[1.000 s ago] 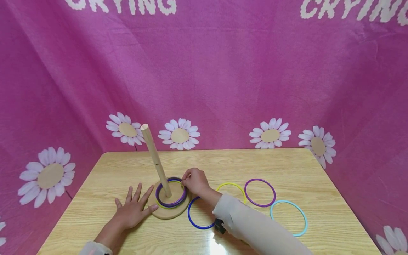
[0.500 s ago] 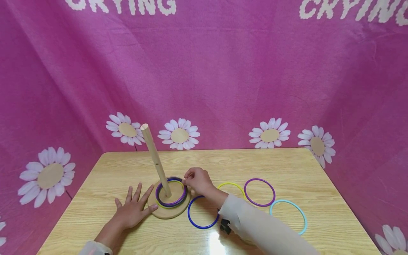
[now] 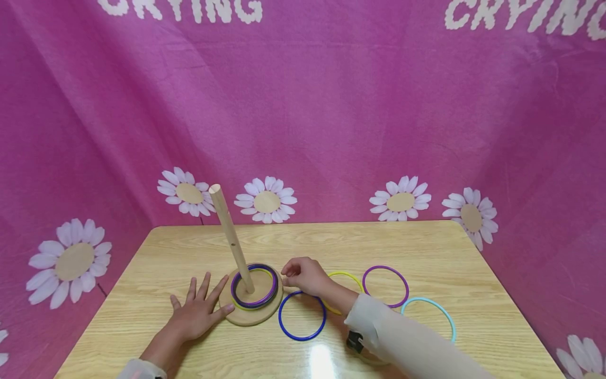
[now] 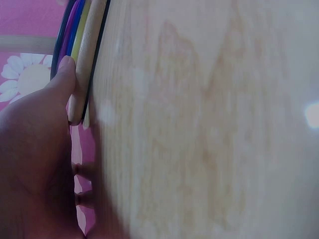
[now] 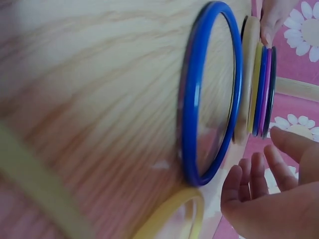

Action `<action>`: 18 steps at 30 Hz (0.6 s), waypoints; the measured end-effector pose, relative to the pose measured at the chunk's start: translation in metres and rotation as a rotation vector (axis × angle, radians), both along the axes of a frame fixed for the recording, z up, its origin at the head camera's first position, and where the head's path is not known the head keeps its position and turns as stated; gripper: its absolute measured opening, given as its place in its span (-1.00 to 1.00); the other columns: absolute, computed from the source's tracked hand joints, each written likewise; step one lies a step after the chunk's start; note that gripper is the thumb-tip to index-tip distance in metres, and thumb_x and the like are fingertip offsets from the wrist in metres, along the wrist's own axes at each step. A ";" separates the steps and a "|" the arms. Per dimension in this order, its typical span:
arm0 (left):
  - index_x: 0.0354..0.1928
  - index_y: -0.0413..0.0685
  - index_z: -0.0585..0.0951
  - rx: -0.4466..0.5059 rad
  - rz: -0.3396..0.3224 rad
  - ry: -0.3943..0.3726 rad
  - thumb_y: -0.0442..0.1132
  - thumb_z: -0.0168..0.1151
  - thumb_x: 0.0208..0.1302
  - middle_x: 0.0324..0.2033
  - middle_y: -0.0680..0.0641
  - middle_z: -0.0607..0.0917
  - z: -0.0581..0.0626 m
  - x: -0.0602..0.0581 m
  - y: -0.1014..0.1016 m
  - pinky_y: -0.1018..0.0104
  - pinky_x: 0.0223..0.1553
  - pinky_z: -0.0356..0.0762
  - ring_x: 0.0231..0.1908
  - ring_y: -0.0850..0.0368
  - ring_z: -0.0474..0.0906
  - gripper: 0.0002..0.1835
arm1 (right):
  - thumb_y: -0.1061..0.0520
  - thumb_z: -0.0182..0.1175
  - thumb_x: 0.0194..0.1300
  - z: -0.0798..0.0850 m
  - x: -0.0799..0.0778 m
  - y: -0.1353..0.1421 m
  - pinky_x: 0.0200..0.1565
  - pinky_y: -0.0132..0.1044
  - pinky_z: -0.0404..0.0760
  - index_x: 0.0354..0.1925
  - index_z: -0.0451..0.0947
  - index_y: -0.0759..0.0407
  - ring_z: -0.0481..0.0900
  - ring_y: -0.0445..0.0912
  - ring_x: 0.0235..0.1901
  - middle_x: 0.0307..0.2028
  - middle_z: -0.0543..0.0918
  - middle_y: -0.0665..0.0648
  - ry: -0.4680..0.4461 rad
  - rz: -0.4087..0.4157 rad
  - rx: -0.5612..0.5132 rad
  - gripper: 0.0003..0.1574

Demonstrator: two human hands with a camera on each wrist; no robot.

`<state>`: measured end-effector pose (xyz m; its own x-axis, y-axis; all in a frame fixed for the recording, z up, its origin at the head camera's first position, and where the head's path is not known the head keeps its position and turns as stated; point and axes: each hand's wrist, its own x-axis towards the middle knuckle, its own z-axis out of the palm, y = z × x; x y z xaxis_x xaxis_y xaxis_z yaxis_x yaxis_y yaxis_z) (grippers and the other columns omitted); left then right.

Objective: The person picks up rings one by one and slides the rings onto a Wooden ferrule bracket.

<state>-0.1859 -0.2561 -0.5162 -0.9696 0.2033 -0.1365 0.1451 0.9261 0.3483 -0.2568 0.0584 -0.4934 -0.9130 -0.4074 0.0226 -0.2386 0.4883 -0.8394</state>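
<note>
My left hand (image 3: pixel 191 316) lies with spread fingers on the table, its thumb against the round wooden base (image 3: pixel 251 318) of a ring-toss stand. From this base a wooden post (image 3: pixel 229 231) rises, leaning left in the head view. Around the post's foot lies a stack of rings (image 5: pixel 261 94): yellow, blue, purple and a dark one on top. Just right of the base, my right hand (image 3: pixel 305 276) is above the table with loosely bent fingers, holding nothing. A loose blue ring (image 3: pixel 302 339) lies flat below it.
A yellow ring (image 3: pixel 345 272), partly behind my right forearm, a purple ring (image 3: pixel 385 266) and a light blue ring (image 3: pixel 426 299) lie farther right on the table (image 3: pixel 189 242). My right sleeve (image 3: pixel 402 331) covers part of the light blue one. A pink curtain (image 3: pixel 322 121) hangs behind.
My right hand has drawn away from the stacked rings, moving right and leaving them around the post. My left hand has stayed in place.
</note>
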 end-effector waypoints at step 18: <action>0.66 0.21 0.04 0.015 -0.001 0.016 0.44 -0.08 0.46 0.61 -0.37 -0.17 0.000 0.000 0.000 -0.82 0.08 -0.58 0.52 -0.60 -0.39 -0.11 | 0.42 0.47 0.09 -0.014 0.002 0.020 -0.07 -0.35 0.51 -0.14 0.73 0.26 0.54 -0.13 -0.19 -0.24 0.73 0.09 -0.152 0.201 -0.018 -0.68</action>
<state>-0.1855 -0.2565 -0.5161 -0.9714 0.2058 -0.1182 0.1513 0.9208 0.3596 -0.2552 0.0785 -0.5077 -0.8070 -0.5821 -0.0996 -0.2002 0.4282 -0.8812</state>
